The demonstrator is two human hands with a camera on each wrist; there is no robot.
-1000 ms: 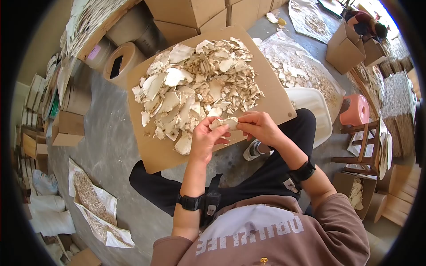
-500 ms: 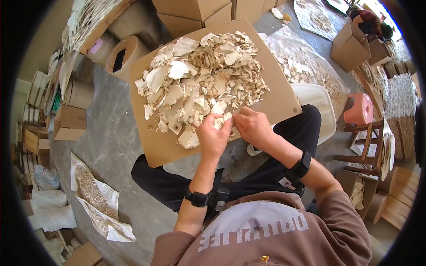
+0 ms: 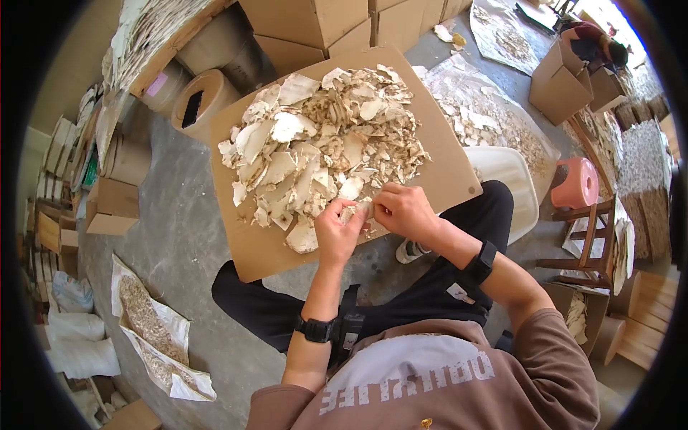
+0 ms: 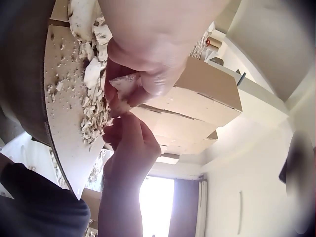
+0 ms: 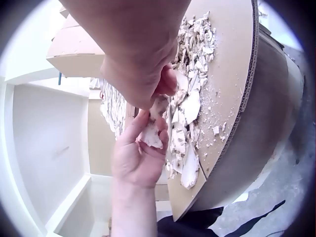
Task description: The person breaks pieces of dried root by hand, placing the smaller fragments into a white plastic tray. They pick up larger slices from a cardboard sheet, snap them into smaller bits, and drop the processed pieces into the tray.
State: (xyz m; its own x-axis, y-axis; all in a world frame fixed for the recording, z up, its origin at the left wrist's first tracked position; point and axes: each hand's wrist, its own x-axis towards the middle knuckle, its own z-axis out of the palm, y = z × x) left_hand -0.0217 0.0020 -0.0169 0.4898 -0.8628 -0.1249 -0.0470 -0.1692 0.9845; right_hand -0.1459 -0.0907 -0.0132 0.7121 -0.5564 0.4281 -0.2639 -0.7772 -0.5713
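Note:
A small off-white flake (image 5: 152, 136) with brown specks, rough at its edges, is between my two hands. My left hand (image 3: 335, 229) pinches it between thumb and fingers, palm turned up in the right wrist view. The curled fingers of my right hand (image 3: 408, 209) pinch its other end, the fingertips of both hands close together. Both hands are over the near edge of a cardboard sheet (image 3: 448, 143). Just beyond them lies a heap of similar broken flakes (image 3: 315, 136), white to brown, with larger flat pieces on its left side.
Cardboard boxes (image 3: 304, 25) stand behind the sheet. A phone (image 3: 192, 107) lies on a round drum (image 3: 215, 89). To the right are a white plastic tub (image 3: 527, 193), a pink stool (image 3: 575, 180) and a wooden chair (image 3: 591, 236). Another person (image 3: 591, 43) bends over boxes at far right.
My right hand drew slightly away from the left, then came back to the flake. The flake, stretched flat between both hands a second ago, is now mostly covered by fingers.

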